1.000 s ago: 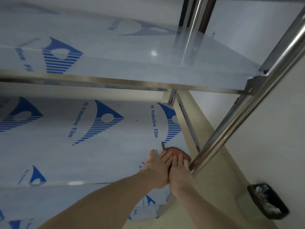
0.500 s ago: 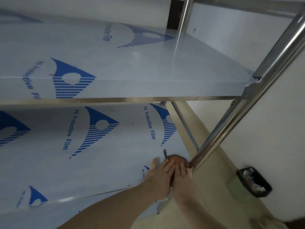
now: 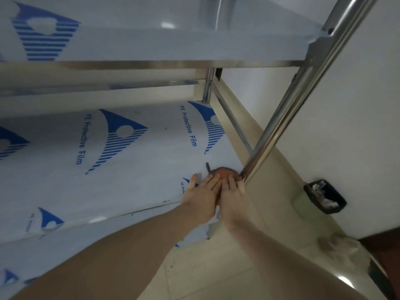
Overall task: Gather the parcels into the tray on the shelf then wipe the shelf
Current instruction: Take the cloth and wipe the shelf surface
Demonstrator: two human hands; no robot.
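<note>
I see a black waste bin (image 3: 325,197) on the beige tiled floor (image 3: 220,271), against the white wall (image 3: 355,118), holding crumpled litter. A dark object sits at the lower right edge of the view, too cropped for me to identify. Grey smudges mark the floor near it.

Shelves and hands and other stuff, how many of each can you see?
Shelves: 2, the upper shelf and the lower shelf
Hands: 2, left hand and right hand, both pressing on the cloth
Reddish cloth: 1
Black bin on the floor: 1
Total: 6
</note>
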